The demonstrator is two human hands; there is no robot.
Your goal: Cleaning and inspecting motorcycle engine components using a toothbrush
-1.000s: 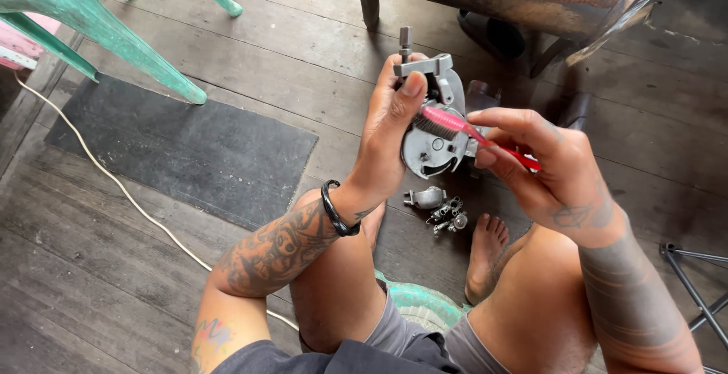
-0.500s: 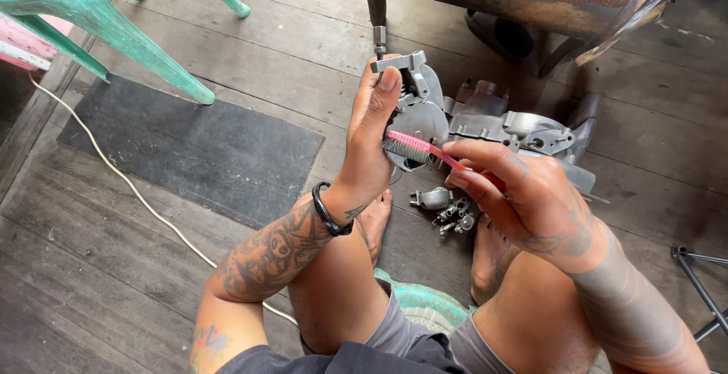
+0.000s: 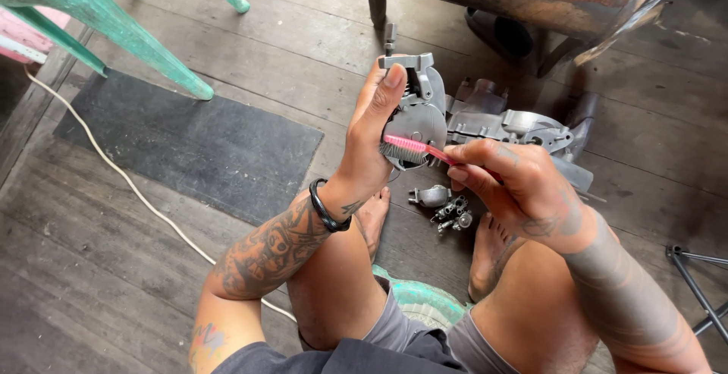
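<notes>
Two turquoise plastic chair legs (image 3: 114, 33) and a dark rubbery mat (image 3: 189, 146) lay over on the left of the weathered plank floor. Left hand (image 3: 371, 139) was wrapped tight around one grey cast-metal engine part (image 3: 417, 112), held up off the floor. Right hand (image 3: 516, 184) pinched one pink toothbrush (image 3: 413, 146), bristles against that part, with a small heap of shiny fittings (image 3: 447, 207) below.

Both forearms carry dark tattoos; a black band (image 3: 327, 209) circles the left wrist; grey shorts (image 3: 394, 336), bare feet.
</notes>
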